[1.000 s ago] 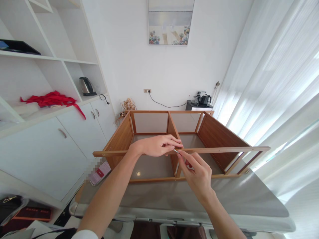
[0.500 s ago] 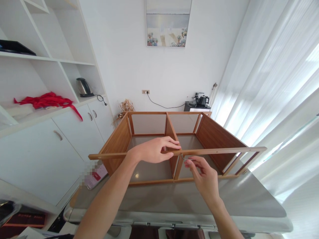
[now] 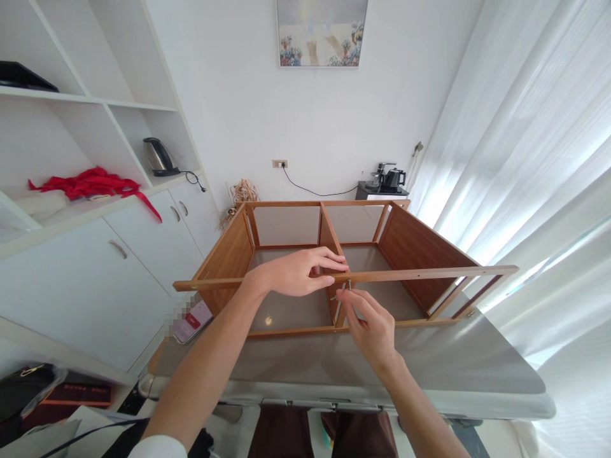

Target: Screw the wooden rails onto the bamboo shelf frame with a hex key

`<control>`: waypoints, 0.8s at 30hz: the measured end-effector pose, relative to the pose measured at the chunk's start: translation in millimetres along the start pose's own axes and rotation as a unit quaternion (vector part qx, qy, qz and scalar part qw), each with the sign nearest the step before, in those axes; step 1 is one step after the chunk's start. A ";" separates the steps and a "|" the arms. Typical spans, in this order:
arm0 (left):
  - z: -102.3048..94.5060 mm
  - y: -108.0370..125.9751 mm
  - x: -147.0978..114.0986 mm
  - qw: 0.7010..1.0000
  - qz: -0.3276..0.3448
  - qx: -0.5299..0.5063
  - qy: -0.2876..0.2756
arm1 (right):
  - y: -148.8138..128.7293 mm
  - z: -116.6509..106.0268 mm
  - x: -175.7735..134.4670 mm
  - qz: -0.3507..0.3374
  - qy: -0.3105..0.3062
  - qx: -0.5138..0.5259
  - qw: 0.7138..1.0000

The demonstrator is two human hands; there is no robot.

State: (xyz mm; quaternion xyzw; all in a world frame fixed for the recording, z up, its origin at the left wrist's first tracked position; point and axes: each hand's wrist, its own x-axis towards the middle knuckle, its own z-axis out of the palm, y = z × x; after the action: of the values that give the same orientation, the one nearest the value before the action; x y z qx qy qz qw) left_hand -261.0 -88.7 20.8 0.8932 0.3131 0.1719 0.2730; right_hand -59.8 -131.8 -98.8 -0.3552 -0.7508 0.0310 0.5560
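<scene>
A wooden frame with side panels and a middle divider lies on a grey table. My left hand holds its near top rail by the divider, with the fingers over the top and the thumb at the front. Just below that rail, my right hand pinches a small, bent metal hex key. The key is at a bolt under the rail, where the divider's upright meets it. My fingers partly cover the key, so how it sits in the bolt head is hard to see.
The grey table has a rounded front edge. A phone lies left of the frame. White shelves at left hold red cloth and a kettle. A coffee maker stands at the back right, near white curtains.
My right hand has swung left with the hex key, from right of the divider's upright to in front of it. My left hand keeps its place on the rail. The view has tilted down slightly.
</scene>
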 end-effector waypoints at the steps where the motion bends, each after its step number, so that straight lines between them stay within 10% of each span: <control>1: 0.0 0.1 0.1 1.000 -0.004 -0.006 0.001 | -0.1 -2.1 3.4 -0.006 -0.011 0.001 1.000; 9: 0.3 2.8 1.1 0.988 -0.067 -0.136 -0.013 | -6.7 -12.8 24.2 -0.020 0.019 -0.057 0.998; 24: 0.5 2.0 -1.6 1.000 -0.009 -0.017 0.005 | 12.1 -19.2 1.0 0.133 0.037 -0.010 0.990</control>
State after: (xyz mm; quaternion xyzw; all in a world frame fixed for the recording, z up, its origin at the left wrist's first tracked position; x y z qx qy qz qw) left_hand -261.0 -91.3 21.4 0.8847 0.3196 0.1789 0.2883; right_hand -37.4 -128.9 -96.0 -0.4588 -0.6757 0.0838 0.5708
